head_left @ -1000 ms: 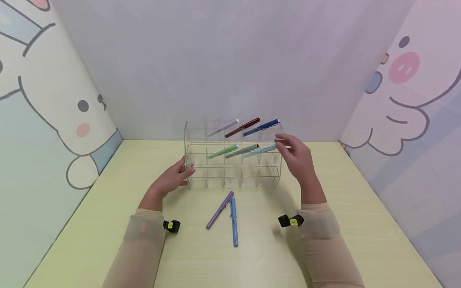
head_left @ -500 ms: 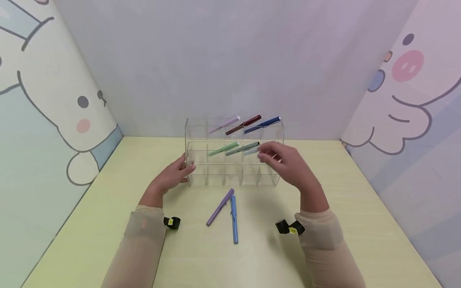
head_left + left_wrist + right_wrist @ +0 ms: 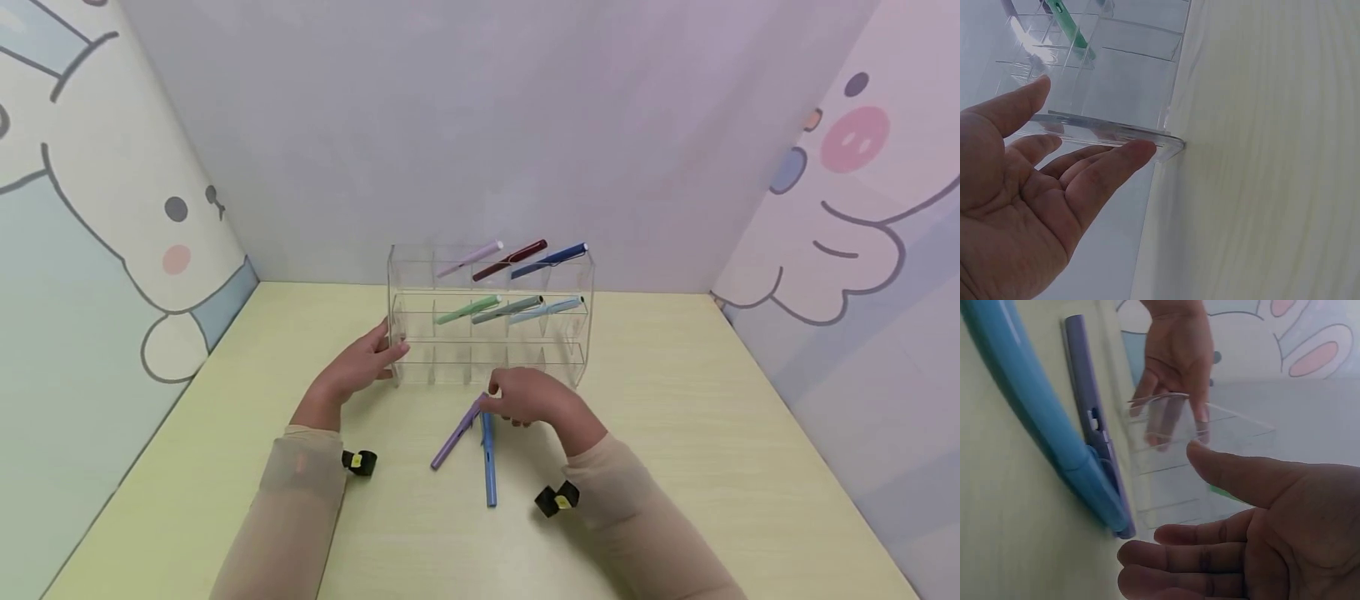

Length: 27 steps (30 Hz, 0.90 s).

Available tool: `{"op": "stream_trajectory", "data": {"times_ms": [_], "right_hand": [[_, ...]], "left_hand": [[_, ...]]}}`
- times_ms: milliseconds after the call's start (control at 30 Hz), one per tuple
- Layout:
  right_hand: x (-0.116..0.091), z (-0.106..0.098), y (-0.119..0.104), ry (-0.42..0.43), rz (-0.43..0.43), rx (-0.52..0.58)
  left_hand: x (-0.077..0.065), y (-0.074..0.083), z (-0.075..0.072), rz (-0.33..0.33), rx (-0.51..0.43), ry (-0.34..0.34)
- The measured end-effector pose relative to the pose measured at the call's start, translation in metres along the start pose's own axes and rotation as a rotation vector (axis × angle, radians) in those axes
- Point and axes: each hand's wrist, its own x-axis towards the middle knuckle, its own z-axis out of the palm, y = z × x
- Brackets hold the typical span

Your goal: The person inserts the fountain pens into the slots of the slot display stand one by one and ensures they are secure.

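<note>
A clear tiered pen rack (image 3: 450, 373) stands toward the back of the table. My left hand (image 3: 358, 371) grips its left side panel, thumb at the front edge and fingers along the outside, as the left wrist view shows. In front of the rack lie a purple pen (image 3: 456, 435) and a blue pen (image 3: 490, 468), their cap ends meeting. Over those cap ends is my right hand (image 3: 528, 395), fingertips close to them; in the right wrist view its thumb and fingers are spread apart with nothing between. The light blue pen (image 3: 546, 311) rests in the middle tier.
In the top tier lean a lilac pen (image 3: 469, 260), a dark red pen (image 3: 510, 261) and a dark blue pen (image 3: 549, 262). A green pen (image 3: 468, 310) and a grey-green pen (image 3: 507, 309) share the middle tier. A wall stands behind the pale wooden table (image 3: 675, 400).
My right hand has let go of the light blue pen in the middle tier and come down and left to the two pens on the table. The left hand stays on the rack.
</note>
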Motion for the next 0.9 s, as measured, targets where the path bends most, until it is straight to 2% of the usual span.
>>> {"op": "stream_trajectory", "data": {"times_ms": [100, 200, 433, 667, 900], "right_hand": [[0.008, 0.011, 0.001, -0.036, 0.044, 0.025], [0.013, 0.018, 0.000, -0.049, 0.060, 0.005], [0.015, 0.023, -0.007, -0.042, 0.060, -0.031], [0.016, 0.024, -0.007, -0.035, 0.065, -0.060], [0.014, 0.019, -0.007, -0.009, 0.048, -0.007]], "left_hand": [[0.001, 0.001, 0.000, 0.000, -0.010, -0.005], [0.000, 0.004, 0.000, -0.008, -0.010, -0.014], [-0.017, 0.029, 0.003, -0.016, -0.012, -0.028], [-0.002, 0.005, 0.000, -0.005, -0.009, -0.008], [-0.001, 0.002, 0.001, -0.002, 0.001, -0.001]]}}
